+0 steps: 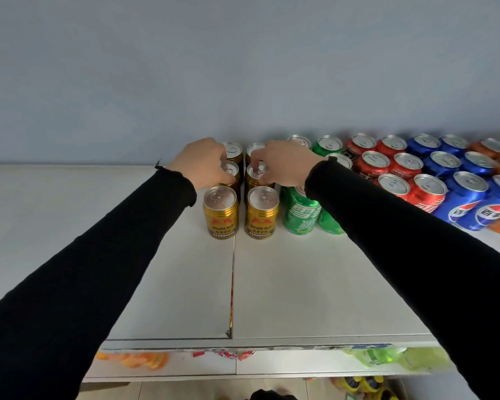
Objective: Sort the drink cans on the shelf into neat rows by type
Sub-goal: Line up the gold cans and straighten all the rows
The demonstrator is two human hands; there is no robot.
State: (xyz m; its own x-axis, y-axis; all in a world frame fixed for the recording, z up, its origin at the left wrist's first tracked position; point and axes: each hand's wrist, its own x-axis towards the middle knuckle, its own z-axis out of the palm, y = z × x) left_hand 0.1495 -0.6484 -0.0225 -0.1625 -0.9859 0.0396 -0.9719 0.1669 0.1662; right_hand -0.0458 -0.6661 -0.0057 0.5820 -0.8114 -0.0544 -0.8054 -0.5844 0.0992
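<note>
Nearest: black sleeves (104, 269), reaching to 12 o'clock over the white shelf (300, 284). Left hand (202, 160) grasps the top of the middle gold can, left row (230, 170); right hand (283, 163) pinches the rim of its neighbour (257, 176). Front gold cans (220, 212) stand just before them.

Risk, judged: nudging either held can forward could topple the front pair.

At 2 o'clock: green cans (300, 215), red cans (399, 166), blue cans (462, 197), tightly packed; the right sleeve crosses over the green ones.
</note>
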